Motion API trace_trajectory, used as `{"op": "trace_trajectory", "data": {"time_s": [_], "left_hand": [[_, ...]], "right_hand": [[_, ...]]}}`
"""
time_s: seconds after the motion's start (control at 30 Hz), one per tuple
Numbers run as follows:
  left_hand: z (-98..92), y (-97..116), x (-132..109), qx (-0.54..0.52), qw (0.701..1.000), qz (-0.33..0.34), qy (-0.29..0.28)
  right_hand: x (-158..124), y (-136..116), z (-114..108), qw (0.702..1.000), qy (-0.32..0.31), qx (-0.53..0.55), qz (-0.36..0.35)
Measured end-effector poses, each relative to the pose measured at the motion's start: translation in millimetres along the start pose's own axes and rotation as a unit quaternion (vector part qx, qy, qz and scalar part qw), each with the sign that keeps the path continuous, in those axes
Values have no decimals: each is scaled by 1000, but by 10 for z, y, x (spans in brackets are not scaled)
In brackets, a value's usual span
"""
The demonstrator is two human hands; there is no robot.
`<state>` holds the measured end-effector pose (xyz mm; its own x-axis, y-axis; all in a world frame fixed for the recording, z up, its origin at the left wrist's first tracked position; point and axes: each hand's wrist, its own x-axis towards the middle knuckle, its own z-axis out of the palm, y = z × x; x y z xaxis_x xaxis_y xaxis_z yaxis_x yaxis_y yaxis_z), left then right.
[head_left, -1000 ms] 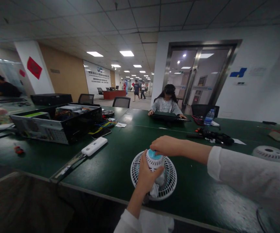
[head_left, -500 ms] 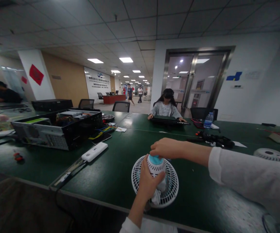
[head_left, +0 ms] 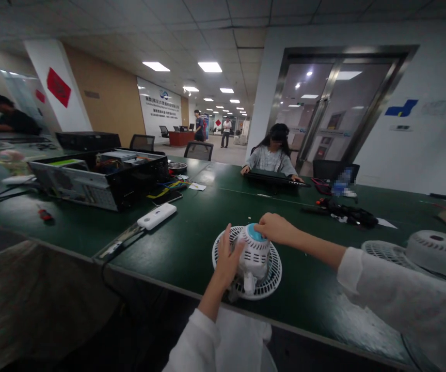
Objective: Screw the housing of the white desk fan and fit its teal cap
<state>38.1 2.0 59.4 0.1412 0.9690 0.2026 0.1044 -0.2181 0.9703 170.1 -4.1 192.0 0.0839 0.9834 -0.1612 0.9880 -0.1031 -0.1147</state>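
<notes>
A white fan head [head_left: 254,258] lies face down on its round slatted grille [head_left: 273,274], near the table's front edge. On top of its vented housing sits a light blue cap [head_left: 254,232]. My right hand [head_left: 279,228] is closed, its fingertips pinched at the cap's right rim; they partly hide that edge. To the left of the housing, my left hand [head_left: 226,261] is open, fingers raised and spread, thumb close to the white shell. Whether the thumb touches it I cannot tell. A white bracket-like piece [head_left: 249,283] sticks out at the housing's near side.
An opened computer case [head_left: 102,178] and a white power strip [head_left: 157,216] stand to the left. Another white fan part [head_left: 435,253] lies at right, beyond my sleeve. Across the green table a person [head_left: 273,155] holds a dark flat panel [head_left: 275,179].
My left hand has loosened from the housing, its fingers now spread. My right hand has shifted from over the blue cap to its right rim, uncovering more of it. The view has tilted down.
</notes>
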Motion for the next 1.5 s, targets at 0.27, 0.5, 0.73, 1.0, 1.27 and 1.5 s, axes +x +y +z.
{"op": "trace_trajectory", "data": {"time_s": [0.27, 0.5, 0.73, 1.0, 1.27, 1.5], "left_hand": [[-291, -449, 100, 16, 992, -114, 42], [-127, -512, -63, 47, 996, -53, 62], [-94, -427, -4, 50, 993, -93, 52], [-75, -495, -44, -18, 996, -47, 79], [306, -245, -300, -28, 987, 0, 159], [757, 243, -337, 54, 982, 125, 131]], "right_hand": [[-74, 88, 151, 994, 100, -49, -22], [-187, 139, 348, 978, 201, -49, -9], [-230, 6, 595, 950, 310, 7, 38], [-202, -33, 841, 920, 347, 183, 3], [-437, 391, 875, 890, 385, 244, 0], [-690, 992, 860, 821, 463, 329, 65]]}}
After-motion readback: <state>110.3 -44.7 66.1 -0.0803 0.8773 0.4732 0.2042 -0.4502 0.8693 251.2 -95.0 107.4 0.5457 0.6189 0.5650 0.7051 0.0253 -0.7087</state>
